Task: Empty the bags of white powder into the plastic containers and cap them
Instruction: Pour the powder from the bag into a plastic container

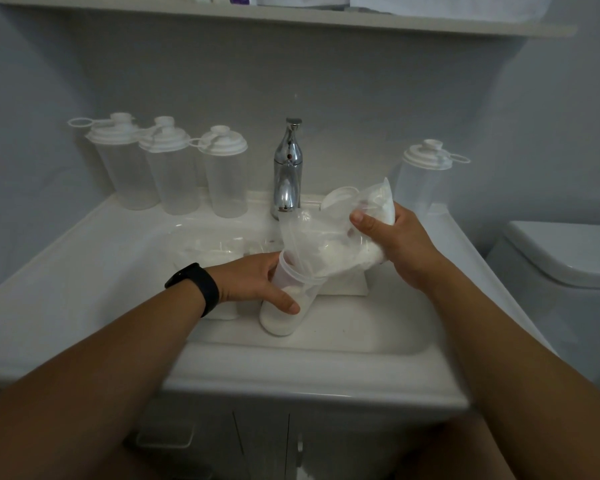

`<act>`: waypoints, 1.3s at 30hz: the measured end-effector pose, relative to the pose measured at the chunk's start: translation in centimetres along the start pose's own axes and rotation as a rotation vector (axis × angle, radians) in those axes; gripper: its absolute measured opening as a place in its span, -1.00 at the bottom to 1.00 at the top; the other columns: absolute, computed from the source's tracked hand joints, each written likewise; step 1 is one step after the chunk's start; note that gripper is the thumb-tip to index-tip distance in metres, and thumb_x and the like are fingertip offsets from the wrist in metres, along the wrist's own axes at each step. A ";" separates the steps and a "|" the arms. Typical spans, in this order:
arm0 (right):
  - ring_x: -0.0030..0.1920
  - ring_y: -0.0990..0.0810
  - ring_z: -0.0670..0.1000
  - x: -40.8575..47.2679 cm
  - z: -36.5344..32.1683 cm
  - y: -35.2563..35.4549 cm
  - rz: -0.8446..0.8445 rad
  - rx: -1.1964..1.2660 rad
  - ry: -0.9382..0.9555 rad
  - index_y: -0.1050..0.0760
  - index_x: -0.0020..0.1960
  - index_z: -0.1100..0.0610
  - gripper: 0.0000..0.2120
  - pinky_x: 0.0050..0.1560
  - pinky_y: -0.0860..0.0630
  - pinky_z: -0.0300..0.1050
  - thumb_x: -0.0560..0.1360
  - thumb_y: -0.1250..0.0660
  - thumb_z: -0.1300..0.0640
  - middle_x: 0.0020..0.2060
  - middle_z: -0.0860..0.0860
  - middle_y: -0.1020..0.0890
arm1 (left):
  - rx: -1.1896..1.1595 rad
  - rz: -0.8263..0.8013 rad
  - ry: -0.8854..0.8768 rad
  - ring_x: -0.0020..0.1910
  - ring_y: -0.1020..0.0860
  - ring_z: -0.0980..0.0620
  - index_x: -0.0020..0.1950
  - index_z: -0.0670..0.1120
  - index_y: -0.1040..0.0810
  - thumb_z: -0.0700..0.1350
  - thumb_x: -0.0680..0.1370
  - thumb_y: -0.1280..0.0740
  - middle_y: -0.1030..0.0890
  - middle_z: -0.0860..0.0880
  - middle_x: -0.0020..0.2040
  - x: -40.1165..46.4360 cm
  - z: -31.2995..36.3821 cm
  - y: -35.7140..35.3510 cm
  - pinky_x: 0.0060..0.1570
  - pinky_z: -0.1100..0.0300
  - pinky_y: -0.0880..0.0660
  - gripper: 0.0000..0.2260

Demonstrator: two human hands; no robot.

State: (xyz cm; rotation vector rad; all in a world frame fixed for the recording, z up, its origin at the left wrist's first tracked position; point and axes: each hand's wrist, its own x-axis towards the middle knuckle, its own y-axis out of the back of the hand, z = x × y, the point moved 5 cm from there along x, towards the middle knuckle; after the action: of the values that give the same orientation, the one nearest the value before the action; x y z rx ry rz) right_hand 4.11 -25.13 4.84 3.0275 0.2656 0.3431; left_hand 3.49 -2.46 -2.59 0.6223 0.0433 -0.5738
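Along the sink's (84,271) back-left ledge stand 3 capped containers (174,174), likely waiting their turn. Over the basin, the left hand (257,278) curls its fingers around the open container (284,299), tilting it to meet the bag (329,244), whose upper end the right hand (392,237) pinches high so powder slides down.

A home bathroom: a white ceramic washbasin (326,358) with a chrome single-lever tap (287,168) stands against a grey wall, beside a white ceramic toilet cistern (565,258), under a white shelf (291,15)
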 end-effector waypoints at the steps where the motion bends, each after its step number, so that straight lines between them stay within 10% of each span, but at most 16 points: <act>1: -0.08 -0.74 0.05 0.0 0.0 0.0 0.001 -0.004 0.000 -0.62 0.12 0.09 -0.65 -0.22 -0.63 -0.12 0.42 -0.55 -0.06 -0.09 0.04 -0.75 | 0.003 0.004 0.002 0.24 -0.60 0.16 0.29 0.20 -0.53 0.04 0.28 -0.65 -0.66 0.22 0.21 0.0 -0.1 0.0 0.39 0.04 -0.48 -0.39; 39: -0.21 -0.71 -0.06 -0.2 -0.4 0.1 0.042 -0.056 -0.001 -0.61 0.07 0.03 -0.65 -0.38 -0.54 -0.21 0.39 -0.52 -0.13 -0.19 -0.04 -0.73 | 0.009 0.011 0.007 0.19 -0.60 0.24 0.31 0.17 -0.53 -0.11 0.39 -0.64 -0.67 0.23 0.20 -0.1 0.3 0.0 0.26 0.25 -0.50 -0.44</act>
State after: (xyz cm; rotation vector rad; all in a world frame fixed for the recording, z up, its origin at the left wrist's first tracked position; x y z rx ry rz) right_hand 3.80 -25.23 5.21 2.9813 0.1899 0.3454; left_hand 3.41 -2.58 -2.34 0.6326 0.0436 -0.5615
